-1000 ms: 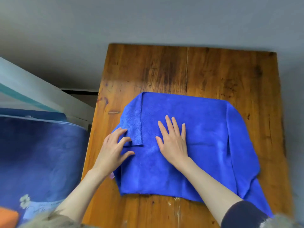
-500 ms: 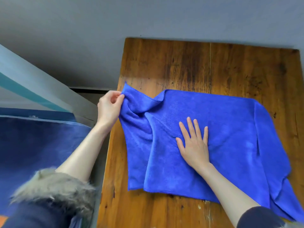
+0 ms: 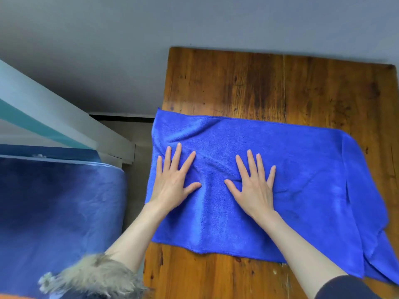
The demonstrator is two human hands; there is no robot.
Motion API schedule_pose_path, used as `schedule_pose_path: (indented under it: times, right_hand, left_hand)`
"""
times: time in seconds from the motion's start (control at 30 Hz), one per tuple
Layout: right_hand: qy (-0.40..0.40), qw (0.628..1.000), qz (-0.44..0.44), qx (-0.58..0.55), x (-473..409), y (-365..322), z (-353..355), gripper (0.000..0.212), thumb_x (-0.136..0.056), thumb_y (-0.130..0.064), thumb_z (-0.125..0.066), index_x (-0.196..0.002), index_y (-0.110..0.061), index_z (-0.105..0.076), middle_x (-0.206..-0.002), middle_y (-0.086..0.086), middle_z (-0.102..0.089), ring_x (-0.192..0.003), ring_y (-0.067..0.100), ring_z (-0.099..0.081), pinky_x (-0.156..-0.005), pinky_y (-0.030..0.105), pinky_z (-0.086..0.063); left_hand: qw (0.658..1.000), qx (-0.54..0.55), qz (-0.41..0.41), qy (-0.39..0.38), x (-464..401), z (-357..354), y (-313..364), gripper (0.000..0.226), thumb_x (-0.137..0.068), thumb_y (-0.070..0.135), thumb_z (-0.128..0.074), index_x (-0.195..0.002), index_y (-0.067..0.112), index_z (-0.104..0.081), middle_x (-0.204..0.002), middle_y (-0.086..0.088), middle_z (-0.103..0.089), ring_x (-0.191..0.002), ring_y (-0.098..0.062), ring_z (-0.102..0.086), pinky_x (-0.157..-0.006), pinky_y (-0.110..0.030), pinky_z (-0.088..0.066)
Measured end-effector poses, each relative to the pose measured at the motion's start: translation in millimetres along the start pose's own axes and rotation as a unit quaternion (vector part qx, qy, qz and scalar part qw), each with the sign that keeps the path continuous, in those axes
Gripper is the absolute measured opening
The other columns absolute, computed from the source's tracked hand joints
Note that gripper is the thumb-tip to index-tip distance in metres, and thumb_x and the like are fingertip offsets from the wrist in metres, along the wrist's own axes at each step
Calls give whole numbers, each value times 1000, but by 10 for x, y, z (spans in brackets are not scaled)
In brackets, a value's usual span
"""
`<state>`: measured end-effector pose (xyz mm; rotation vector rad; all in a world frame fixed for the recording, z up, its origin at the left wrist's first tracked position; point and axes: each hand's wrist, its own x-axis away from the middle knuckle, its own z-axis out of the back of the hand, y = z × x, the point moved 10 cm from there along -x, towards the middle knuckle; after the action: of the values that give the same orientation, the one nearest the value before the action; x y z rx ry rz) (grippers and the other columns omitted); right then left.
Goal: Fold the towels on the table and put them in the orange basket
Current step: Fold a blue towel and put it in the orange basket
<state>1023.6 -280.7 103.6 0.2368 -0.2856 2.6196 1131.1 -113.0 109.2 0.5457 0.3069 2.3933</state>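
Note:
A blue towel (image 3: 291, 169) lies spread over the wooden table (image 3: 259, 83), its left edge hanging slightly past the table's left side and a second layer trailing off at the lower right. My left hand (image 3: 172, 180) presses flat on the towel's left part with fingers spread. My right hand (image 3: 254, 184) presses flat near the towel's middle, fingers straight and spread. A thin orange strip (image 3: 13, 297), perhaps the basket, shows at the bottom left corner.
A bed with a dark blue cover (image 3: 54, 212) stands left of the table, with a pale frame (image 3: 64, 126) behind it. A grey wall (image 3: 151, 29) runs behind the table. Bare wood shows beyond the towel and along the near edge.
My left hand let go of the towel's left corner after pulling it out and now lies flat on the cloth. The folded-over left flap is spread open. The right hand stayed pressing.

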Motion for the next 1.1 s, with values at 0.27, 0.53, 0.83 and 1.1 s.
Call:
schedule_pose_path:
  times: [0.27, 0.53, 0.83, 1.1]
  right_hand:
    - [-65, 997, -8, 41, -201, 64, 24, 100, -62, -86, -13, -148, -36, -5, -158, -4, 11, -145, 18, 15, -109, 61, 9]
    - [-61, 995, -76, 16, -377, 337, 170, 78, -85, -71, -25, -149, -34, -3, -158, -3, 15, -144, 21, 16, -110, 63, 5]
    - [-85, 995, -51, -18, -492, 404, 226, 86, -83, -71, -36, -149, -32, 5, -157, -5, 16, -144, 18, 19, -111, 60, 8]
    - [73, 989, -71, -109, 99, 1097, 650, 52, -93, -31, -44, -142, -13, -38, -151, 7, -32, -144, 23, -19, -114, 54, -6]
  left_hand:
    - [992, -77, 63, -81, -123, 81, -281, 106, -70, 77, -49, -145, 38, 14, -154, -3, 27, -141, -27, 25, -110, -62, 3]
    - [995, -91, -11, -45, -472, 77, 39, 88, -77, 74, -41, -147, 40, 0, -156, -2, 21, -142, -27, 23, -107, -65, 7]
    - [996, -73, -29, -48, -662, 167, 188, 88, -78, 71, -45, -148, 38, -5, -155, -3, 22, -141, -26, 24, -105, -65, 12]
    - [993, -49, -85, -68, -326, -285, 1342, 75, -81, 64, -13, -149, 32, -8, -156, -3, 18, -142, -27, 21, -109, -61, 9]
